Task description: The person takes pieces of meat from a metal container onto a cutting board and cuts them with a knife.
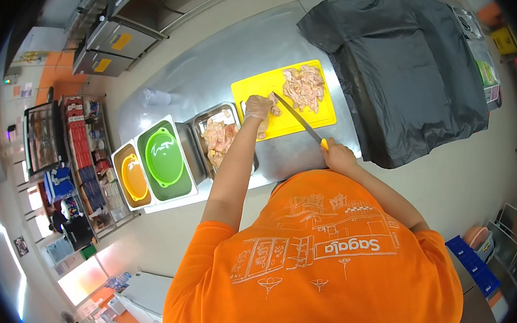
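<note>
My right hand (339, 156) is wrapped around the yellow handle of a long kitchen knife (300, 120), whose blade reaches across a yellow cutting board (246, 87). In a clear plastic glove, my left hand (258, 108) is closed on a piece of raw chicken (263, 128) at the board's left side, close to the knife tip. Cut raw chicken pieces (304, 88) lie heaped at the far right of the board. Left of the board, a metal pan (198, 123) holds larger chicken pieces (218, 139), partly hidden by my left forearm.
Beside the pan stand a container with a green basket (164, 157) and one with an orange-yellow basket (134, 177). A clear plastic container (156, 97) lies on the steel table (218, 55). Black plastic sheeting (405, 76) covers something bulky at right. Stocked shelves (85, 160) stand far left.
</note>
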A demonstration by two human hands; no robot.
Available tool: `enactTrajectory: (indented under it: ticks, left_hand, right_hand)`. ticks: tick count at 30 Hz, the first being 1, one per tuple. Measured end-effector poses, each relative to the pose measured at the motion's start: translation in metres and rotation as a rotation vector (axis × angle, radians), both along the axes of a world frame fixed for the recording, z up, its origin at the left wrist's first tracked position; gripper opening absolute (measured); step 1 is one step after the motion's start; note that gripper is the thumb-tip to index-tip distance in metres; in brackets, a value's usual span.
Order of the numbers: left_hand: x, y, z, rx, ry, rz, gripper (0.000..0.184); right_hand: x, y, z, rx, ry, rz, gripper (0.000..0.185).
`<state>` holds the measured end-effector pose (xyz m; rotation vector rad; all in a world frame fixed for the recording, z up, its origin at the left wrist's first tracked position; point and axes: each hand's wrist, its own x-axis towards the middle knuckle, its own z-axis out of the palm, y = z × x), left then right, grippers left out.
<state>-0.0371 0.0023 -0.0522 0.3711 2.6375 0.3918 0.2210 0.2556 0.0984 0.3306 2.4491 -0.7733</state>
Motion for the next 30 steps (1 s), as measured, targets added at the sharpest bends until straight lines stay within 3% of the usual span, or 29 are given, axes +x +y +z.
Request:
enactTrajectory:
  ticks: [1, 2, 3, 6, 8, 10, 13, 16, 19, 22, 25, 28, 30]
  left_hand:
    - [0.001, 0.0, 0.006, -0.089, 0.045, -0.084, 0.052]
    - [0.003, 0.003, 0.012, -0.082, -0.02, 0.008, 0.052]
    - [0.015, 0.018, 0.061, -0.075, -0.084, 0.099, 0.053]
    - [0.027, 0.03, 0.128, -0.029, -0.189, 0.098, 0.049]
    - [0.022, 0.022, 0.107, -0.075, -0.09, -0.052, 0.045]
    - [0.009, 0.001, 0.033, -0.208, 0.149, -0.26, 0.042]
    - [0.011, 0.006, 0.05, -0.423, 0.22, -0.416, 0.023]
    - [0.012, -0.003, 0.048, -0.394, 0.278, -0.442, 0.024]
    - [0.011, 0.0, 0.055, -0.24, 0.069, -0.119, 0.025]
    - [0.013, 0.0, 0.065, -0.118, 0.072, -0.035, 0.027]
    - [0.008, -0.011, 0.048, -0.278, 0.346, -0.454, 0.031]
    - [0.007, -0.005, 0.048, -0.153, 0.091, -0.072, 0.037]
    - [0.011, -0.007, 0.041, -0.045, 0.115, 0.06, 0.036]
  right_hand:
    - [0.0, 0.0, 0.0, 0.016, -0.002, -0.005, 0.033]
    - [0.0, 0.0, 0.0, 0.031, -0.004, -0.009, 0.033]
    - [-0.001, -0.001, 0.0, 0.037, 0.0, -0.016, 0.033]
    - [-0.003, -0.004, 0.002, 0.046, 0.003, -0.017, 0.033]
    - [-0.004, -0.007, 0.004, 0.048, -0.014, 0.019, 0.033]
    - [0.001, -0.009, -0.01, 0.061, 0.017, 0.027, 0.036]
    - [0.005, -0.005, -0.019, 0.077, 0.044, 0.008, 0.038]
    - [0.005, -0.004, -0.015, 0.093, 0.05, -0.004, 0.037]
    - [0.004, -0.005, -0.016, 0.076, 0.055, -0.008, 0.037]
    - [-0.003, -0.009, -0.016, 0.033, 0.063, 0.039, 0.036]
    - [-0.005, -0.012, -0.015, 0.023, 0.076, 0.052, 0.036]
    - [-0.004, -0.013, -0.016, 0.058, 0.066, -0.015, 0.036]
    - [-0.005, -0.014, -0.012, 0.072, 0.035, -0.044, 0.035]
